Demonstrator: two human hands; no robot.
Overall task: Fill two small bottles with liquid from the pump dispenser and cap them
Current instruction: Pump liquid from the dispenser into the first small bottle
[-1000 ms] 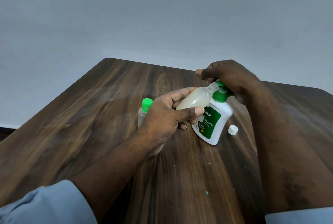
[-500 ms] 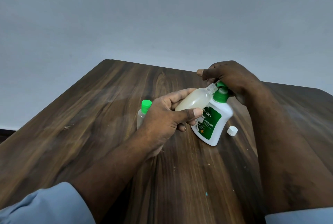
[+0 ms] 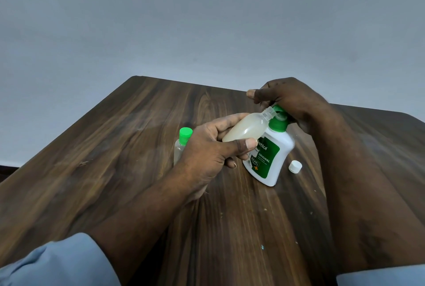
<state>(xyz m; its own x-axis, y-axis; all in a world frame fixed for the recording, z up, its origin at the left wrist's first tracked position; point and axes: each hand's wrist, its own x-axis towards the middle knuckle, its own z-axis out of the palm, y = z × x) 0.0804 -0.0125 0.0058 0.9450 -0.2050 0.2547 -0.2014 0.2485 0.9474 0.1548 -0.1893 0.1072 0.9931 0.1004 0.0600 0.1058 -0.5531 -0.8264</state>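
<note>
**Station check: open bottle held at the pump spout**

The left hand (image 3: 207,150) is clamped on a small translucent plastic bottle of pale, cloudy liquid (image 3: 246,127). The thumb lies across its lower body and the fingers wrap behind it. This open bottle is held clear of the table and tilted, with its uncapped threaded neck pointing up and to the right, right at the green spout of a white plastic pump dispenser with a green label (image 3: 273,154).

The right hand (image 3: 292,99) sits on top of the pump dispenser, its fingers curled down over the green pump head (whether neck and spout actually touch cannot be confirmed, as the hand shades that spot).

The pump dispenser stands on a dark wood-grain table (image 3: 115,159). A round white screw cap (image 3: 295,166) lies on the table just beside the dispenser's base, on its right, touched by neither hand. A second small clear plastic bottle with a bright green cap (image 3: 181,145) stands upright behind the left hand, which partly hides it.

Light blue sleeves (image 3: 57,262) show at both lower corners.
</note>
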